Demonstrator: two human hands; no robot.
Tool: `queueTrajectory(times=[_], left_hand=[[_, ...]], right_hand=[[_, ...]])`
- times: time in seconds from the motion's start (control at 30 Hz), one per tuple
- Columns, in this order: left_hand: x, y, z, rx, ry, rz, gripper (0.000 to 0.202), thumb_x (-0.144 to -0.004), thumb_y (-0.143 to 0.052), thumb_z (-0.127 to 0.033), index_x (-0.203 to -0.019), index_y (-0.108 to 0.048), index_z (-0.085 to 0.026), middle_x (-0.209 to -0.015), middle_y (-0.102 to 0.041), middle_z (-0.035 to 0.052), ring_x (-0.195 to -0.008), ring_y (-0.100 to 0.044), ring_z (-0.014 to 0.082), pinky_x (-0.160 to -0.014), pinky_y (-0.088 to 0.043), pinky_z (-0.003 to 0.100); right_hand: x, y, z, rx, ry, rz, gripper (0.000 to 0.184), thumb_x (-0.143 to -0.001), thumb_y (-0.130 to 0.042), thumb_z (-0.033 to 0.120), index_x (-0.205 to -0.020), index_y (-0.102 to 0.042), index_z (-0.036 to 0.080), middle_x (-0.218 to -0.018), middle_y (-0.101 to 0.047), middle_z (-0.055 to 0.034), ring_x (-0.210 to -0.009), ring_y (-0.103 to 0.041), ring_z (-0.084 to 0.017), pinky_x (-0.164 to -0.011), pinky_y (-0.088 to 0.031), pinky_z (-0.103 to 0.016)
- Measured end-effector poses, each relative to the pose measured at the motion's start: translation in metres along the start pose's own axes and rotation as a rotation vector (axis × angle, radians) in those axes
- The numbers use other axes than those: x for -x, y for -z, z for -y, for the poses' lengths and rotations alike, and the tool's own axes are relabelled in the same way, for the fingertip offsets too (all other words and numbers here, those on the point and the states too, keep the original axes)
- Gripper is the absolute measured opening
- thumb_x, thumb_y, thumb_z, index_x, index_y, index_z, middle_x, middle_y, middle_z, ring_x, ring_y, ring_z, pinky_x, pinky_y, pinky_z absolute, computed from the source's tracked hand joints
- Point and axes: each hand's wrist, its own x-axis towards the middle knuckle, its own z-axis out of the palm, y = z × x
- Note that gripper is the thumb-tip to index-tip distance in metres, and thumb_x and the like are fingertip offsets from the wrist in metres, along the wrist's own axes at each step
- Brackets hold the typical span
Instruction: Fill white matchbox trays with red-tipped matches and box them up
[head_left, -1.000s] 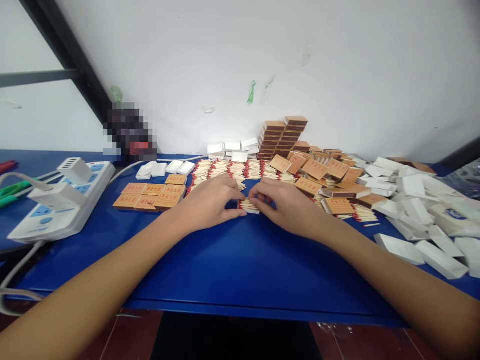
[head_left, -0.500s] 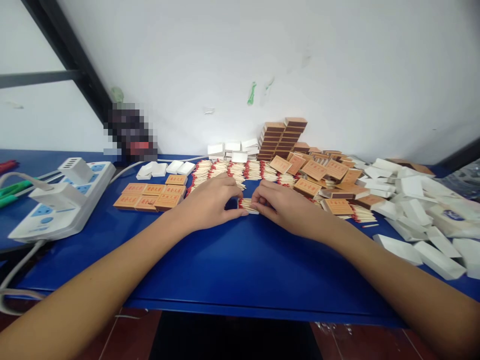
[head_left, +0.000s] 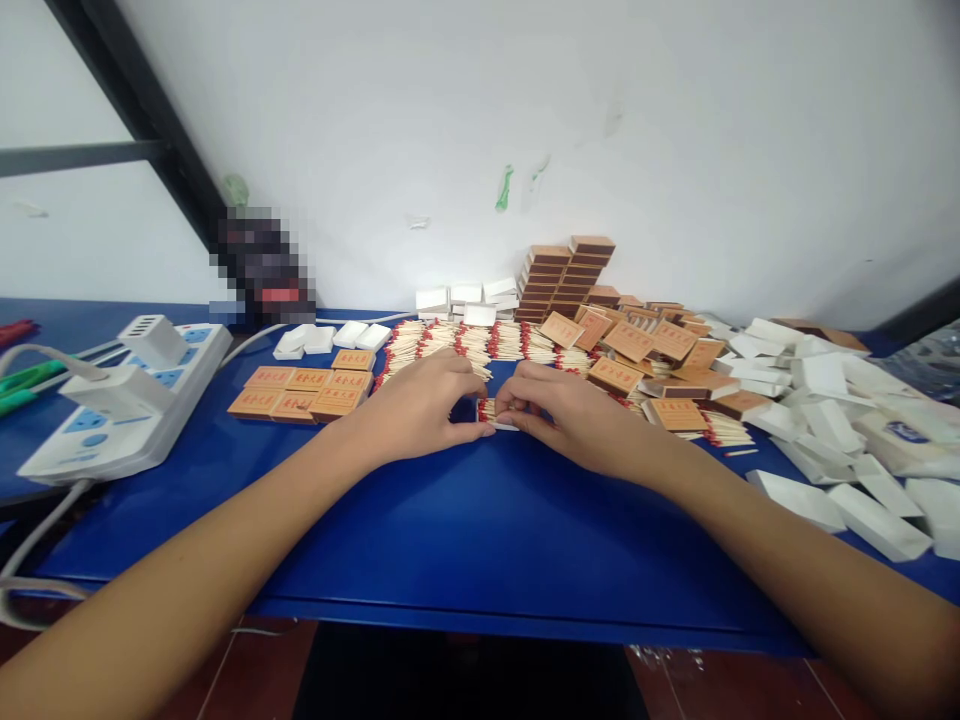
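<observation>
Between my hands, a small white matchbox tray (head_left: 505, 427) lies on the blue table with red-tipped matches (head_left: 487, 411) in it. My left hand (head_left: 427, 405) curves round the tray's left end, its thumb at the near corner. My right hand (head_left: 566, 412) is closed over the right end, its bent fingertips among the matches and hiding much of the tray. Just beyond my fingers lie rows of loose matches (head_left: 504, 341).
Orange matchboxes (head_left: 292, 381) lie grouped at left, near a white power strip (head_left: 135, 410). A stack of matchboxes (head_left: 564, 275) stands against the wall. More matchboxes (head_left: 630, 340) are heaped at right, beside a pile of white trays (head_left: 825, 400). The table's front edge (head_left: 480, 622) is nearby.
My right hand has shifted very slightly left over the tray, covering more of the matches. My left hand has barely moved.
</observation>
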Motion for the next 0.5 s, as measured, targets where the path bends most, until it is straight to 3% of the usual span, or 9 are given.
queueTrajectory(times=[0.17, 0.5], left_hand=[[0.0003, 0.0005, -0.0009, 0.001, -0.008, -0.006, 0.027, -0.099, -0.073, -0.045, -0.106, -0.076, -0.018, -0.100, -0.070, 0.0081, -0.103, -0.065, 0.0275, -0.089, -0.049, 0.039], [0.0014, 0.0007, -0.0017, 0.013, -0.022, -0.019, 0.030, -0.103, -0.065, -0.045, -0.102, -0.076, -0.017, -0.094, -0.067, 0.0077, -0.098, -0.065, 0.0260, -0.088, -0.049, 0.040]], right_hand=[[0.0003, 0.0016, 0.0002, -0.012, 0.012, 0.014, 0.022, -0.110, -0.049, 0.025, -0.105, -0.071, 0.023, -0.103, -0.064, -0.0077, -0.088, -0.064, -0.020, -0.079, -0.050, -0.034], [-0.0007, -0.0023, 0.0026, 0.007, -0.016, -0.066, 0.012, -0.104, -0.059, 0.022, -0.103, -0.071, 0.021, -0.098, -0.066, -0.0059, -0.080, -0.062, -0.017, -0.072, -0.047, -0.030]])
